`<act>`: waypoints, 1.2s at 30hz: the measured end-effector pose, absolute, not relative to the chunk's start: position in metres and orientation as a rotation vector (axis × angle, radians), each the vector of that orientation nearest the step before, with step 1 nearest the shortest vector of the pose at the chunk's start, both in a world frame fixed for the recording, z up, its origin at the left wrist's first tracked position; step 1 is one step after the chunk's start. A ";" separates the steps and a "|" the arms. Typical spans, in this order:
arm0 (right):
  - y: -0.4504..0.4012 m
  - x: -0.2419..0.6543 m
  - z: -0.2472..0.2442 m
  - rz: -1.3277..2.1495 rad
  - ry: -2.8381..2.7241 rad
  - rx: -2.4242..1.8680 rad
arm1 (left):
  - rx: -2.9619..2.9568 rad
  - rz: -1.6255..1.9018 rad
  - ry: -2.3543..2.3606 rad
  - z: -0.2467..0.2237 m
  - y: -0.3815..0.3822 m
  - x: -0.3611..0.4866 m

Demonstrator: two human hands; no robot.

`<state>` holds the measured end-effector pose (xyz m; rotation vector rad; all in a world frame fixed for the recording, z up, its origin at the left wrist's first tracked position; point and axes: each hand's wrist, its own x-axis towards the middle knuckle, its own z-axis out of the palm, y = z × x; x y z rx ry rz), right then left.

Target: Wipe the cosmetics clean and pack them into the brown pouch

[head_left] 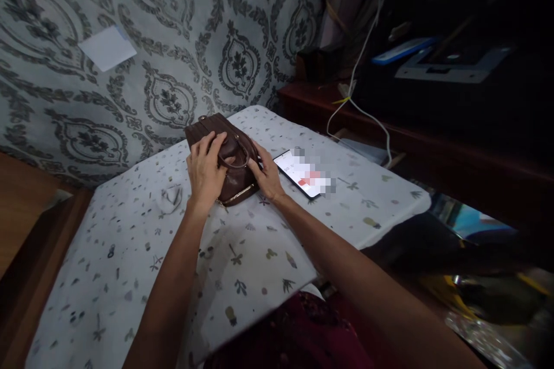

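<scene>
A dark brown leather handbag (238, 183) lies on the table with its looped handle and gold zip showing. My left hand (205, 170) rests over the bag's left part, fingers bent across its top and thumb by the handle. At the opposite side my right hand (267, 176) grips the edge, its thumb on top near the handle and its other fingers partly hidden behind the bag. Just right of the right hand lies a phone (298, 173) with a lit screen, partly pixelated.
A white patterned cloth covers the table (142, 277). Something crumpled and whitish (170, 198) lies left of the bag. Damask-patterned wallpaper (173, 57) rises behind, with a paper (108, 48) on it. A white cable (366, 46) hangs by the dark red furniture (311, 101) at right.
</scene>
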<state>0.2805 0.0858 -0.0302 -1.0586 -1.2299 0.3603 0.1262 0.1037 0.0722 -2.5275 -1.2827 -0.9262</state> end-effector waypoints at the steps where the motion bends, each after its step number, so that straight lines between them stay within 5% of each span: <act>1: 0.086 0.280 -0.030 0.355 -1.229 -1.057 | -2.522 -0.942 -1.284 0.071 0.104 0.127; 14: 0.089 0.275 -0.039 0.222 -1.374 -1.142 | -2.562 -1.002 -1.257 0.070 0.104 0.124; 22: 0.090 0.274 -0.036 0.207 -1.358 -1.155 | -2.469 -1.526 -1.255 0.074 0.107 0.103; 36: 0.087 0.274 -0.034 0.191 -1.390 -1.166 | -2.388 -1.450 -1.388 0.077 0.116 0.117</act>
